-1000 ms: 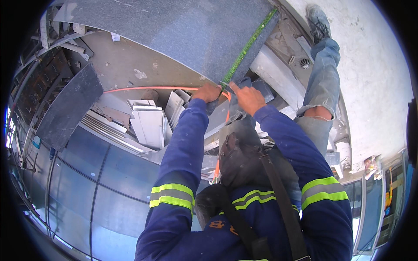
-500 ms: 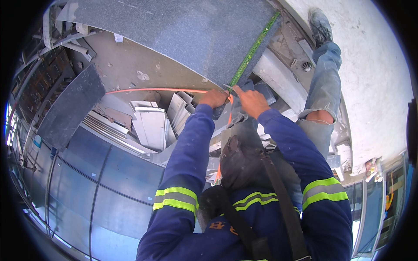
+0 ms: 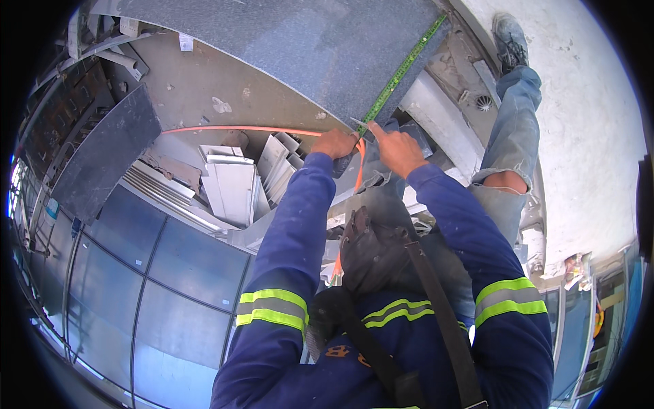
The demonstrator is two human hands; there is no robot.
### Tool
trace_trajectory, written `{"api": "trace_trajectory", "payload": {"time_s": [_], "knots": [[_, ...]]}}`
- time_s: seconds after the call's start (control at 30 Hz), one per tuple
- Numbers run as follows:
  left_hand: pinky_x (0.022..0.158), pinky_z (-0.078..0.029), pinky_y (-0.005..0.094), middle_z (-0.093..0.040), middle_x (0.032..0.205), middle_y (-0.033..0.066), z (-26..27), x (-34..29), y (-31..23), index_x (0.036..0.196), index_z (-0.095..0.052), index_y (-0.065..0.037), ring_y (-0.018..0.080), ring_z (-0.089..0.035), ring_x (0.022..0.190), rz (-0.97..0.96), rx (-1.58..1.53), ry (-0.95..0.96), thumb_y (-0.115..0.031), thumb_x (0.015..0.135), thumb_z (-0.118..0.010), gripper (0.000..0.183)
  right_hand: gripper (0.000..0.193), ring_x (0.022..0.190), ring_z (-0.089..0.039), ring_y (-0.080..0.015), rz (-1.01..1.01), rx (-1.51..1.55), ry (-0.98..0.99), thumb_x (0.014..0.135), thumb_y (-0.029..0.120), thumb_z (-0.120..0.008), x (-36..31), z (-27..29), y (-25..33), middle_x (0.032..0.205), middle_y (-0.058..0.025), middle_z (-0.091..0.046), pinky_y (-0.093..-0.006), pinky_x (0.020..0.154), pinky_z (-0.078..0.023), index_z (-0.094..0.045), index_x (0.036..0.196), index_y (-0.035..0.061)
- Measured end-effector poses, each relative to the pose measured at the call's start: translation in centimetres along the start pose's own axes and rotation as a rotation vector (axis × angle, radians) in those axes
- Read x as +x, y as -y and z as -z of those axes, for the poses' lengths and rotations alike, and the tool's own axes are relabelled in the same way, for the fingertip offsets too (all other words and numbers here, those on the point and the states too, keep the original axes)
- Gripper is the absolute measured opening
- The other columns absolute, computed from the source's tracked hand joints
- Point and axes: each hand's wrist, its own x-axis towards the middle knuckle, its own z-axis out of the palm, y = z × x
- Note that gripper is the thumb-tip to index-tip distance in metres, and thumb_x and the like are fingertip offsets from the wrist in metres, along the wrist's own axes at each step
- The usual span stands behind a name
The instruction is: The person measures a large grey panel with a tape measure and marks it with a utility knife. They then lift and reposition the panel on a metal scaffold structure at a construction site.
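A green tape measure blade [image 3: 402,71] stretches across a large grey speckled slab [image 3: 272,41], from its far right edge to its near corner. My left hand [image 3: 334,144] is closed at the near end of the blade, around the tape measure, whose dark case [image 3: 343,163] shows partly below the fingers. Close on its right, my right hand [image 3: 400,151] pinches a slim, pale, pointed tool [image 3: 358,123]. The tool's tip lies at the slab's near edge, beside the blade. Its exact kind is too small to tell.
An orange hose [image 3: 238,128] runs behind my left hand and down past my legs. White board offcuts [image 3: 231,187] stand below it. A dark panel [image 3: 109,160] leans at the left, above glass panes [image 3: 184,273]. My booted foot [image 3: 509,42] rests at the far right.
The view has shifted slightly. The pointed tool now shows more clearly at the slab's edge, angled beside the blade. Both hands keep their grips.
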Motion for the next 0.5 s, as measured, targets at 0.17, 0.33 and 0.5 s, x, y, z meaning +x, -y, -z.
{"api": "trace_trajectory", "payload": {"time_s": [0.17, 0.33, 0.5], "knots": [[0.111, -0.047, 0.0501, -0.065, 0.136, 0.0288, 0.6, -1.1, -0.8, 0.127, -0.072, 0.002, 0.0449, -0.061, 0.131, 0.0, -0.024, 0.054, -0.061, 0.101, -0.05, 0.071, 0.053, 0.093, -0.074, -0.0459, 0.016, 0.012, -0.018, 0.096, 0.008, -0.057, -0.1, -0.1, -0.3, 0.098, -0.0247, -0.075, -0.0578, 0.08, -0.058, -0.05, 0.149, 0.0142], [0.111, -0.046, 0.0498, -0.065, 0.137, 0.0282, -0.4, -0.4, -0.4, 0.13, -0.071, 0.0, 0.0445, -0.061, 0.13, 0.002, 0.011, 0.013, -0.06, 0.101, -0.049, 0.07, 0.053, 0.092, -0.074, -0.0461, 0.018, 0.004, -0.022, 0.096, 0.009, -0.058, -0.1, -0.3, -0.1, 0.097, -0.025, -0.075, -0.0574, 0.079, -0.058, -0.05, 0.148, 0.0128], [0.111, -0.047, 0.0497, -0.065, 0.137, 0.0285, -0.7, -0.4, -0.3, 0.13, -0.071, 0.0, 0.0448, -0.062, 0.13, 0.007, -0.018, 0.013, -0.06, 0.1, -0.049, 0.07, 0.055, 0.093, -0.074, -0.0463, 0.014, 0.006, -0.022, 0.095, 0.009, -0.058, -0.1, -0.5, -0.1, 0.098, -0.0247, -0.075, -0.0575, 0.079, -0.058, -0.05, 0.149, 0.0126]]}}
